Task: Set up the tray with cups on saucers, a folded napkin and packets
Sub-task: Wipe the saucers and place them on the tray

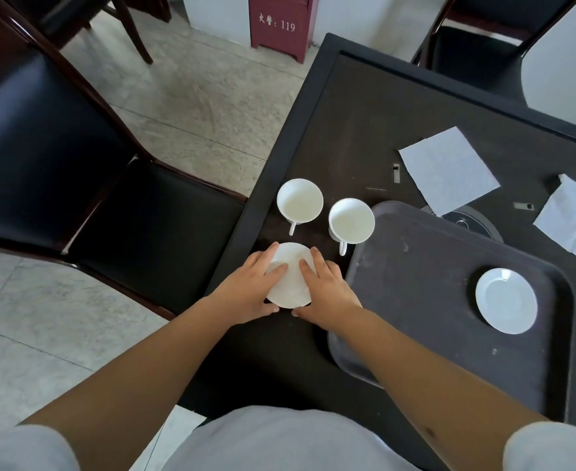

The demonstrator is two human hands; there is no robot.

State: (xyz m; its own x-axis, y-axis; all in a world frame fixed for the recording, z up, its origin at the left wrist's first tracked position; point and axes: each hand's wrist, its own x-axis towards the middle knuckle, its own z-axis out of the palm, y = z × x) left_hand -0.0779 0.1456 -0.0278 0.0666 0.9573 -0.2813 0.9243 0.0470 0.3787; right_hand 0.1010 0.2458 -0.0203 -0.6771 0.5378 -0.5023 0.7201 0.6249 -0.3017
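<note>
- A white saucer [288,283] lies on the dark worktop [358,130], near its left edge and just left of the tray [426,266].
- The left hand [246,294] lies on the saucer's left side, fingers spread over the top, thumb at the near rim.
- The right hand [327,290] covers the right side the same way, fingers spread, thumb at the near rim.
- Two empty white cups [299,200] [351,220] stand upright just beyond the saucer, handles pointing toward the person.
- A second saucer [506,300] sits on the tray's right part.
- Two unfolded napkins [448,169] [575,219] lie on the worktop beyond the tray.
- A black chair [76,158] stands left of the worktop.
</note>
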